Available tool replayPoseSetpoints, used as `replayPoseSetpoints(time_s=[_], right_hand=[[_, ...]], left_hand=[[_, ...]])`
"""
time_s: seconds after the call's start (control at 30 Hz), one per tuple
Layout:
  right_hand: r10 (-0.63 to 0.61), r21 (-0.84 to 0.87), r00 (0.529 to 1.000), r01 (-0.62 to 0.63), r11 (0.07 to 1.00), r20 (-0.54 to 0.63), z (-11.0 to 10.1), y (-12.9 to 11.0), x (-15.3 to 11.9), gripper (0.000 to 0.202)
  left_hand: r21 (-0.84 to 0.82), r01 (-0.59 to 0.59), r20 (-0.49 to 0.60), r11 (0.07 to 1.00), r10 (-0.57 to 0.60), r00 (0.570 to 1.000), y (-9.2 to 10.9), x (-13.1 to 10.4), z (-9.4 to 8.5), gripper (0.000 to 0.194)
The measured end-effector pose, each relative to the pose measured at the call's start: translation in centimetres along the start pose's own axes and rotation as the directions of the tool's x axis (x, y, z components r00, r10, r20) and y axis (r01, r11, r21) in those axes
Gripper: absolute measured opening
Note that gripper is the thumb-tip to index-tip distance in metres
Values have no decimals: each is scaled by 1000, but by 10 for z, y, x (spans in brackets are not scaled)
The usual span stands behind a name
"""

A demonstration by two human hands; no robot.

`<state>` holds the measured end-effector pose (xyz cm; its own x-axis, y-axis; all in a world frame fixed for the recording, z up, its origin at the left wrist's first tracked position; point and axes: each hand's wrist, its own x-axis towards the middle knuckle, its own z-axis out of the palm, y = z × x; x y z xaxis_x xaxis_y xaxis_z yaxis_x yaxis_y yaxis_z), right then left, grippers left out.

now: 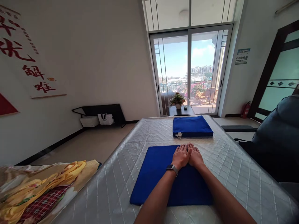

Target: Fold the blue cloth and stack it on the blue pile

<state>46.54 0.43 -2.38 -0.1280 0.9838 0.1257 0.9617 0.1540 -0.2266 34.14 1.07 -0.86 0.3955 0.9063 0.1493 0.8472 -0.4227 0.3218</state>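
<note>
Nearest the camera, your forearms reach over a blue mat lying flat on the quilted silver cover. Your left hand, below a watch, and your right hand press palms down at the mat's far edge, side by side and touching, fingers straight, holding nothing. Just beyond your fingertips sits a stack of blue fabric with a white tag. Yellow cloth lies to your left, a plant past the far end.

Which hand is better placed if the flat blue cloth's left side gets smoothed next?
Probably the left hand: it rests on the blue cloth, nearer that side; the right hand lies alongside, farther away.
</note>
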Motion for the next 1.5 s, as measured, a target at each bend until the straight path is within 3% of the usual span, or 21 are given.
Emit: replayPoseSetpoints(time_s=[0.33,1.13,1.27,1.5], right_hand=[[3,-97,999,0,995,33,7,3,4,62],[16,-86,999,-13,996,31,5,2,4,61],[45,-63,999,-44,997,16,-1,-3,3,62],[69,-43,997,-67,997,46,-5,-5,3,64]], left_hand=[[-19,22,15,1000,-22,1000,6,-4,-6,77],[27,21,48,999,-23,999,3,-7,-11,79],[74,65,60,995,-69,996,-30,-21,-29,84],[187,274,41,944,-286,957,-132,-68,-78,87]])
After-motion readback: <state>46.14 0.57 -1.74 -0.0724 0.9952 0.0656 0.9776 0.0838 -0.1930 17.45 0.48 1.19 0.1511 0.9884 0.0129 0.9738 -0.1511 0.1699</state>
